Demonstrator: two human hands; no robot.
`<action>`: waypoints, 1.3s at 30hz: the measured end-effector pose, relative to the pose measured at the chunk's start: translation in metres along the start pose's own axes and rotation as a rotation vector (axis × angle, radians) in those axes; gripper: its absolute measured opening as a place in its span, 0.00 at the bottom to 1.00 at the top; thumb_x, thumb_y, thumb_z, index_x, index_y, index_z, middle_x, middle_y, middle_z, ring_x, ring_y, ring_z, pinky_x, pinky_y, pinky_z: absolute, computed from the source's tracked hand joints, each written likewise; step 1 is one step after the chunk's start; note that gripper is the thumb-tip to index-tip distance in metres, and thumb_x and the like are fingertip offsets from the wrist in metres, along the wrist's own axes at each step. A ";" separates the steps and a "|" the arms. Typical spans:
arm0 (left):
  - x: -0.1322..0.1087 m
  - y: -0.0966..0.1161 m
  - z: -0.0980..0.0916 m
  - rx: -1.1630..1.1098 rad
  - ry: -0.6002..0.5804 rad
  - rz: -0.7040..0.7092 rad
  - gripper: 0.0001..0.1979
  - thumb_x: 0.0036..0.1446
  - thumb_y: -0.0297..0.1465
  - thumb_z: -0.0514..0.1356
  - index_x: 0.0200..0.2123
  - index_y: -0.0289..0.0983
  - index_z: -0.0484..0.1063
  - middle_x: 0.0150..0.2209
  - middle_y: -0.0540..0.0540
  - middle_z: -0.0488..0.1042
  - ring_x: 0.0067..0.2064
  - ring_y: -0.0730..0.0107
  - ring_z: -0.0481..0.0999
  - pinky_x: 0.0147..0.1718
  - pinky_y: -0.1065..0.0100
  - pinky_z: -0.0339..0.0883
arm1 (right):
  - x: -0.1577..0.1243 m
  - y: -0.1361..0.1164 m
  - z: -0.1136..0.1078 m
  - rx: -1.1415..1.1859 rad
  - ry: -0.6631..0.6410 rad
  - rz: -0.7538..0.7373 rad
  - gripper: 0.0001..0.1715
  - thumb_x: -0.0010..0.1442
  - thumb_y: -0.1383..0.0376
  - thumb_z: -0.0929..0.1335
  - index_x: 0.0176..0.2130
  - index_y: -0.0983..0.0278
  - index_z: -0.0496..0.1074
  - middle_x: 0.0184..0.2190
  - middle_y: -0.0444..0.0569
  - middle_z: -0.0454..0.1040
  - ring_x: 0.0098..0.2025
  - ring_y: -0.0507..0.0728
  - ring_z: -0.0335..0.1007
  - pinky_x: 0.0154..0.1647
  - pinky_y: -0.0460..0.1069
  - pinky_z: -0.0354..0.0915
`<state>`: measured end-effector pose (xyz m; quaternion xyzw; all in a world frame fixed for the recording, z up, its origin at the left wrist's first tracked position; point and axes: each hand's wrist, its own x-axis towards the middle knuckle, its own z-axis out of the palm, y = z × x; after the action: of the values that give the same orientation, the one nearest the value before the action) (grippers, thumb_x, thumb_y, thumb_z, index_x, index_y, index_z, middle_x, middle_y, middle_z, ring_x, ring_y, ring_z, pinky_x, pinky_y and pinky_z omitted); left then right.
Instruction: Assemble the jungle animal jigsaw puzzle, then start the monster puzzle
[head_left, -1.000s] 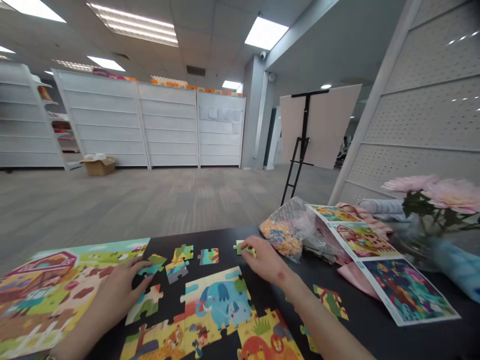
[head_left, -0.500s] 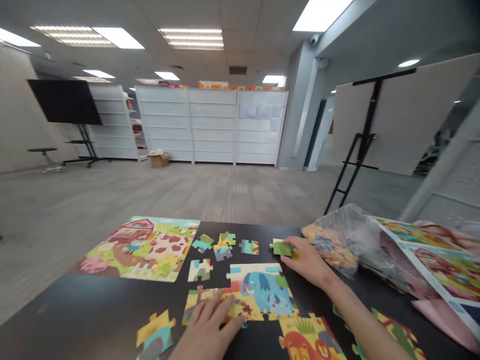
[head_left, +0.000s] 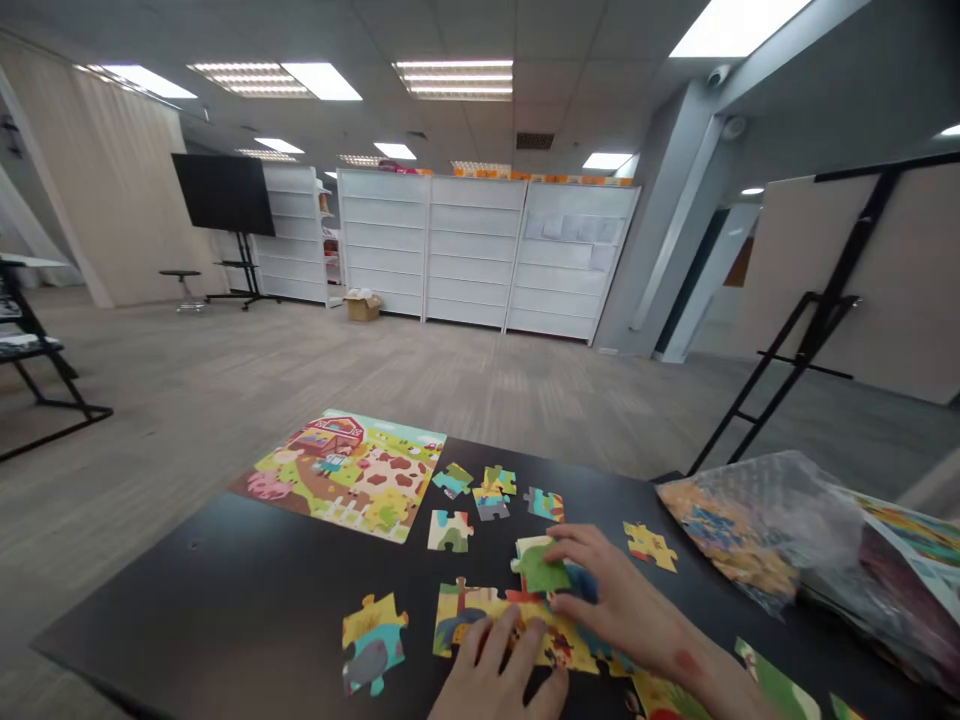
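Note:
Between the thumb and fingers of my right hand (head_left: 607, 595) is a green and cream jigsaw piece (head_left: 538, 565), over the joined puzzle section. My left hand (head_left: 499, 670) lies flat, its fingers spread on the lower edge of the joined jigsaw pieces (head_left: 469, 605). My right hand covers most of the blue elephant part. To the left lies a loose yellow and teal piece (head_left: 373, 640). Beyond the section are a cream and green piece (head_left: 450, 532) and several other loose pieces (head_left: 491, 500). A yellow piece (head_left: 650, 545) sits past my right hand.
A finished farm picture (head_left: 352, 475) lies at the table's far left. On the right are a clear plastic bag of pieces (head_left: 739, 530) and printed sheets (head_left: 919, 540). More puzzle parts (head_left: 780, 680) lie near my right forearm. A black stand (head_left: 817, 310) rises beyond the table.
My right hand has brought the green piece leftward and nearer, from beside the bag to over the joined section. A yellow piece now shows where that hand was. The view has turned left.

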<state>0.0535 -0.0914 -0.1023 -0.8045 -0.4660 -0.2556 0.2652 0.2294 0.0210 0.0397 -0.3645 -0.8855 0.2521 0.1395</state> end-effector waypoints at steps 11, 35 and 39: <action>-0.003 0.010 0.007 -0.026 0.120 0.010 0.08 0.68 0.36 0.60 0.49 0.49 0.74 0.46 0.51 0.81 0.51 0.64 0.79 0.64 0.61 0.57 | 0.020 -0.021 0.045 0.036 -0.016 -0.126 0.19 0.54 0.69 0.70 0.46 0.58 0.79 0.61 0.54 0.71 0.65 0.66 0.62 0.66 0.64 0.59; 0.015 -0.007 -0.039 -0.125 0.027 0.067 0.06 0.68 0.31 0.60 0.46 0.46 0.72 0.45 0.52 0.80 0.46 0.67 0.80 0.48 0.68 0.71 | 0.026 -0.010 0.053 0.120 0.075 -0.181 0.26 0.48 0.74 0.67 0.48 0.62 0.72 0.52 0.53 0.75 0.57 0.62 0.68 0.62 0.59 0.63; 0.042 -0.049 -0.078 -0.405 -0.220 -0.226 0.03 0.60 0.28 0.62 0.35 0.42 0.70 0.36 0.51 0.78 0.37 0.65 0.77 0.33 0.68 0.70 | 0.027 -0.003 0.056 0.115 0.176 -0.162 0.23 0.49 0.73 0.67 0.47 0.61 0.71 0.51 0.53 0.74 0.56 0.62 0.69 0.62 0.58 0.64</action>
<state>0.0157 -0.0969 -0.0089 -0.8068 -0.5184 -0.2829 0.0161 0.1846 0.0191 -0.0038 -0.3040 -0.8805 0.2573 0.2570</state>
